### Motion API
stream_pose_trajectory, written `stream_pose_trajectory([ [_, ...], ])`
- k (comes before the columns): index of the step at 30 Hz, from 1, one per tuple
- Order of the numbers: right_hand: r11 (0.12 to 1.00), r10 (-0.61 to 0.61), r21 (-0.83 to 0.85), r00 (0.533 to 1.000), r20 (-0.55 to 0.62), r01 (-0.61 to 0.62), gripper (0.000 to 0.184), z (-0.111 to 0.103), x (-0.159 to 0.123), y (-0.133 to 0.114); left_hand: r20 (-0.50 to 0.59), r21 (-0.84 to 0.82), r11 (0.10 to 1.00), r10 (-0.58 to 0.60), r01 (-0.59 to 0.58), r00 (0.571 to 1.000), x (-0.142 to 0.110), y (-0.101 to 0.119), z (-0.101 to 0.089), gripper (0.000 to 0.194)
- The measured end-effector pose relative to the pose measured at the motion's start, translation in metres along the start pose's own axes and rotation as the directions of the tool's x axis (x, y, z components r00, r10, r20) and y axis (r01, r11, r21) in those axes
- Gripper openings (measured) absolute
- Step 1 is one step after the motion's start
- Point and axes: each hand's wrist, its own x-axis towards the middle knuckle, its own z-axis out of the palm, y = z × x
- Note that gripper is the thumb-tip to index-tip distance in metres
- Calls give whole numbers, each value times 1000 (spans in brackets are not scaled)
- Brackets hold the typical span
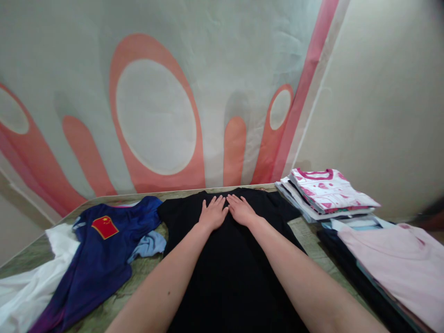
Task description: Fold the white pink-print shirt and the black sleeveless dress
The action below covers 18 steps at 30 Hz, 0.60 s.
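Observation:
A black T-shirt [232,277] lies spread out on the table, its sleeves to either side and its neck end toward the wall. My left hand [214,212] rests flat on the upper part of the shirt, fingers outstretched. Close beside it, my right hand [240,209] also presses flat on the cloth, fingertips pointing away from me. Neither hand grips anything. The lower end of the shirt runs out of view between my forearms.
Left of the shirt lie a navy blue shirt [107,259] with a red flag patch, a white garment [38,282] and a light blue cloth [150,244]. On the right stand a stack topped by a pink-patterned shirt [333,189] and another topped by a pale pink shirt [395,263].

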Motion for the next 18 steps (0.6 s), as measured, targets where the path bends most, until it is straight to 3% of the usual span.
stream_pose_trajectory([
  [2, 996, 87, -23, 996, 3, -87, 52, 2, -1, 2, 33, 6, 999, -32, 32, 999, -1, -13, 1, 56],
  [8, 945, 318, -81, 948, -22, -318, 63, -1, -4, 19, 29, 23, 958, -287, 286, 958, 8, -52, -6, 61],
  [10, 936, 341, -78, 940, -33, -342, 64, -2, -5, 20, -29, 19, 938, -345, 346, 938, 7, -54, -8, 60],
  [12, 933, 350, -73, 936, -43, -352, 63, -2, -5, 19, -164, 0, 931, -360, 365, 919, 3, -50, -11, 59],
  [14, 936, 341, -66, 938, -58, -344, 61, -2, -5, 17, -270, -18, 958, -279, 285, 921, 0, -46, -14, 57],
  [15, 945, 319, -60, 946, -62, -322, 59, -2, -5, 16, -268, -21, 978, -204, 206, 941, -2, -44, -15, 53],
  [18, 985, 170, -36, 985, -35, -172, 54, -3, -5, 12, -66, -38, 999, -2, 0, 998, -4, -39, -13, 49],
])
